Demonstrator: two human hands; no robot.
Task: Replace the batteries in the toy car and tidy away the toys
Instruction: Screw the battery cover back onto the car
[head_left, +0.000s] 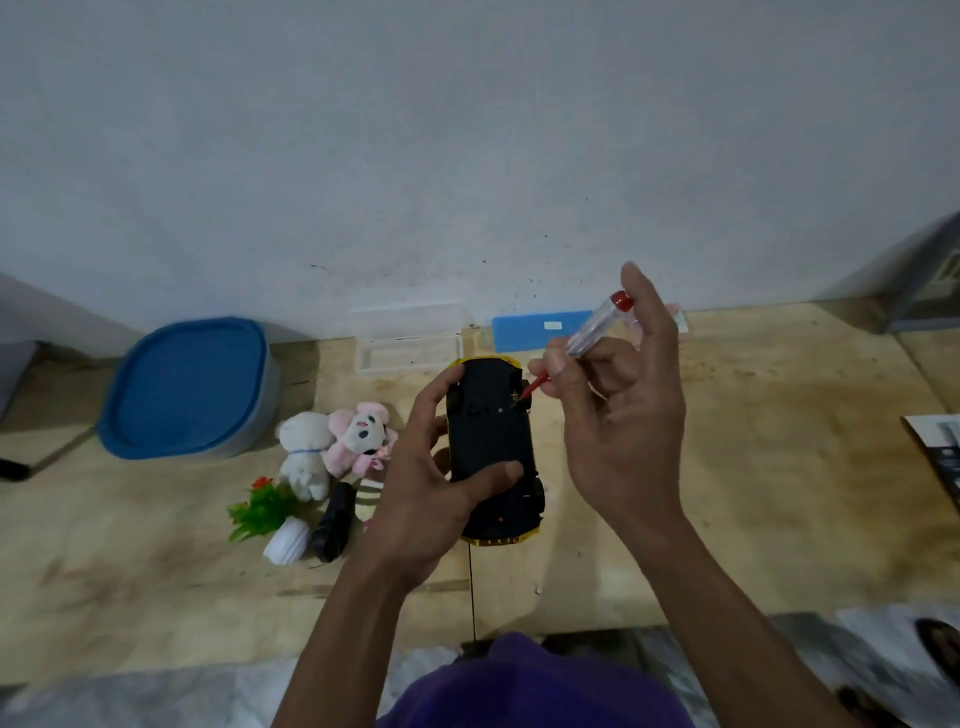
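Left hand (436, 467) grips upturned toy car (491, 447); right hand (618, 395) holds screwdriver (587, 338), frame centre. I'm unscrewing battery cover; next needs steady turning.

Both bare forearms are stretched forward from the near edge, angled in toward each other. The left hand (431, 467) is curled round the upturned toy car (491, 447), fingers wrapped over its far left side and the thumb laid flat across its underside. The right hand (618, 415) is raised to the right, a screwdriver (576, 343) pinched between thumb and fingers, the forefinger stretched up along its handle.
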